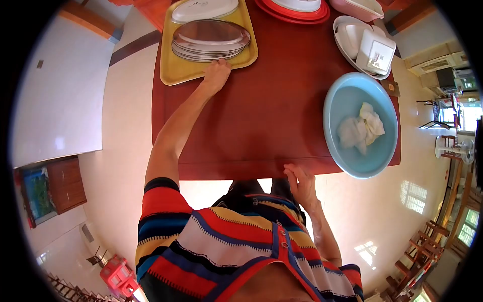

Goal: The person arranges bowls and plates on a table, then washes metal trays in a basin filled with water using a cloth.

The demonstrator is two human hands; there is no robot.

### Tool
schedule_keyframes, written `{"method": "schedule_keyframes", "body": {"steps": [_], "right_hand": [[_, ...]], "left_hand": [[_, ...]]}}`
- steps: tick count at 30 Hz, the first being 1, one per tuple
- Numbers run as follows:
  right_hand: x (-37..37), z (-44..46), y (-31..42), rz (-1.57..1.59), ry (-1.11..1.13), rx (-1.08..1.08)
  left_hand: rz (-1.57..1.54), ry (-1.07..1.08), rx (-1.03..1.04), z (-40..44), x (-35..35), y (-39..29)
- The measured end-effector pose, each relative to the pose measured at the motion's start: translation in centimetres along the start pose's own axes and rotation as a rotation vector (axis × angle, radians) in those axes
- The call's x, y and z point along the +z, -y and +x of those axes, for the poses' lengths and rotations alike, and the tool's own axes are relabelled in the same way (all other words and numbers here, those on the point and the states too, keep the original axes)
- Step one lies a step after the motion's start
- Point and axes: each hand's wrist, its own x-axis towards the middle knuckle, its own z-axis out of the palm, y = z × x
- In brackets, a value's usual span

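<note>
My left hand (217,75) is stretched forward to the near rim of a stack of oval metal plates (211,40). Its fingers are curled at the stack's edge, and the fingertips are partly hidden. The stack rests on a yellow tray (173,75) at the back left of the table, in front of a white oval dish (205,9). By the table's front edge, my right hand (302,187) hangs with loosely bent fingers and nothing in it.
On the reddish-brown table (261,110), a light blue basin (338,151) with wet white cloth (370,126) stands at the right. Behind it are white dishes (377,55) in an oval bowl. Red plates (292,15) lie at the back.
</note>
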Motion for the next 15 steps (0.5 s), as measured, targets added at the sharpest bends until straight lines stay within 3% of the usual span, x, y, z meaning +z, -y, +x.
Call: {"method": "schedule_keyframes", "body": {"steps": [6, 15], "right_hand": [[-4.5, 0.5, -1.6, 0.054, 0.054, -0.156], [-7.9, 2.1, -3.3, 0.168, 0.16, -0.219]], "left_hand": [[-0.001, 0.062, -0.049, -2.5, -1.6, -5.2], [0.003, 0.115, -0.101, -6.6, -4.5, -11.3]]}}
